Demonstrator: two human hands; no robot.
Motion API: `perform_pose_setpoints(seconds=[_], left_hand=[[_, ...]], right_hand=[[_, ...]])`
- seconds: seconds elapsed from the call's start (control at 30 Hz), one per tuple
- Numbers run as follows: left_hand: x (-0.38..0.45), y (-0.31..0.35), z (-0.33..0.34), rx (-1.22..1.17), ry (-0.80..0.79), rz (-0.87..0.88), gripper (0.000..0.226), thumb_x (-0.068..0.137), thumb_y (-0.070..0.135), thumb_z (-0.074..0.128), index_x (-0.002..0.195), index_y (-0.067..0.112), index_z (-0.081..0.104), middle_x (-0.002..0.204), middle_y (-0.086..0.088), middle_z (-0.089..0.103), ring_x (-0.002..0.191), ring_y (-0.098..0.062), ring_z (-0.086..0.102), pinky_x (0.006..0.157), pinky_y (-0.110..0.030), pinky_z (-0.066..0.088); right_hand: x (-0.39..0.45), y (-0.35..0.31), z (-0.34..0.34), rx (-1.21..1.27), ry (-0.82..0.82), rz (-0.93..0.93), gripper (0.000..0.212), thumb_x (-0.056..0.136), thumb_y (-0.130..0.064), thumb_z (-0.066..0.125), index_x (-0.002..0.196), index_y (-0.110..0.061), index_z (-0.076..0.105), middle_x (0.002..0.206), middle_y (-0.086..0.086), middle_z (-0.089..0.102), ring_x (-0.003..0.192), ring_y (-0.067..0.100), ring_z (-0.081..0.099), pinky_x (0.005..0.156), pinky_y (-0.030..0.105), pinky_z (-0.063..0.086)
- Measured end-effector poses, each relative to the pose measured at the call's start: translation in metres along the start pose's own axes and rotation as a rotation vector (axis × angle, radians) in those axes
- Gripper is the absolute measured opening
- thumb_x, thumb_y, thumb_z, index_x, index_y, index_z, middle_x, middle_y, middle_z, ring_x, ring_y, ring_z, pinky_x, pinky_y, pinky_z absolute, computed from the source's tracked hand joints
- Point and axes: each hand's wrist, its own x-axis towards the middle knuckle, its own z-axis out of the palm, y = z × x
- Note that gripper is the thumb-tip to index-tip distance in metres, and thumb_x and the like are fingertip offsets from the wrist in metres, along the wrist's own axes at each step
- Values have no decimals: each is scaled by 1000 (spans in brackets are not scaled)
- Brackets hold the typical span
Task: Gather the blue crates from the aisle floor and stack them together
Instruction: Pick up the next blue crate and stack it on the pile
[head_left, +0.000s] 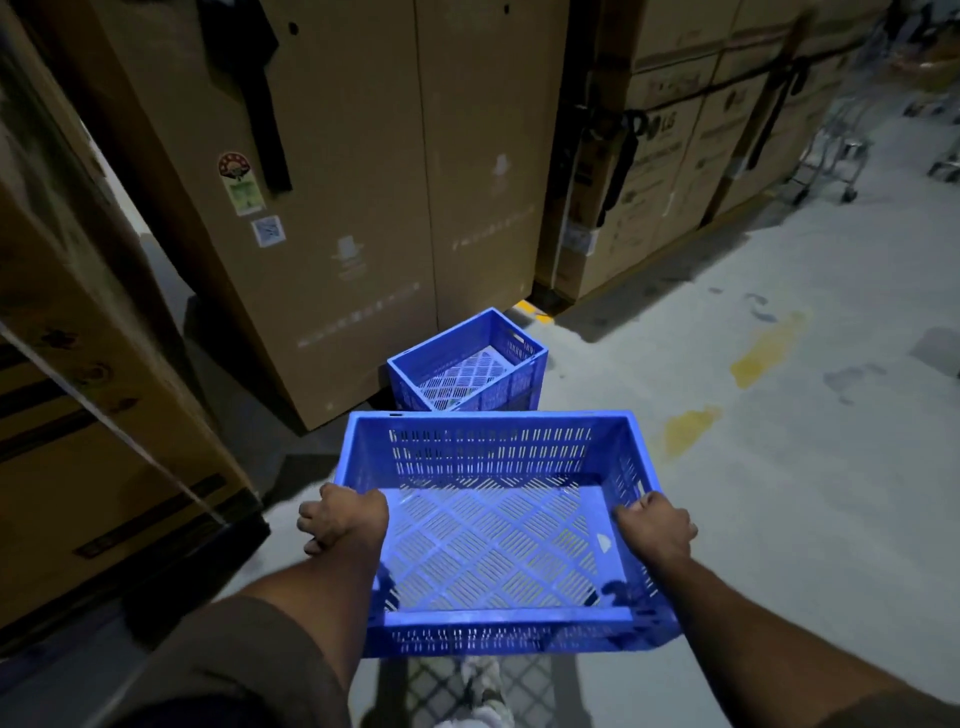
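The left hand (340, 522) and the right hand (657, 525) grip the short side walls of a blue crate (498, 535), fingers curled over the rims, carrying it empty above the grey floor (753, 493); a second blue crate (467, 364) sits on the floor just ahead, touching a tall cardboard box (363, 182); more boxes (675, 156) line the aisle to the right.

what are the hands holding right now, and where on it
An empty blue crate, held by its two short side rims: left hand on one, right hand on the other.
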Motion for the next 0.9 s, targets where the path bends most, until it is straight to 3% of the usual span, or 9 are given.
perform_pose_setpoints(seconds=[0.13,0.3,0.67,0.9], left_hand=[[35,54,32,-19,-2,-49,49,78,30,67,118,5,55,127,-25,44,121,-42,40,100,-53,40],[72,126,50,-25,46,-85,44,79,26,66,116,5,56,127,-25,44,122,-41,40,100,-53,38],[116,222,111,-108,194,-256,45,81,22,66,119,2,53,132,-29,43,127,-42,38,104,-49,34],[129,265,176,-179,277,-384,43,84,25,66,119,5,53,131,-29,45,126,-41,39,104,-44,32]], right_hand=[[71,-45,1,-91,-14,-9,25,76,-35,64,88,-14,61,98,18,66,106,36,54,95,36,38],[151,-111,0,-126,-34,-70,30,76,-34,65,96,-12,62,101,19,65,107,37,54,96,38,39],[326,-218,30,-133,-204,-281,19,75,-31,65,84,-15,61,97,17,67,103,36,58,93,36,39],[427,-270,55,-200,-278,-511,14,76,-27,69,80,-14,62,75,0,53,102,36,58,94,37,38]])
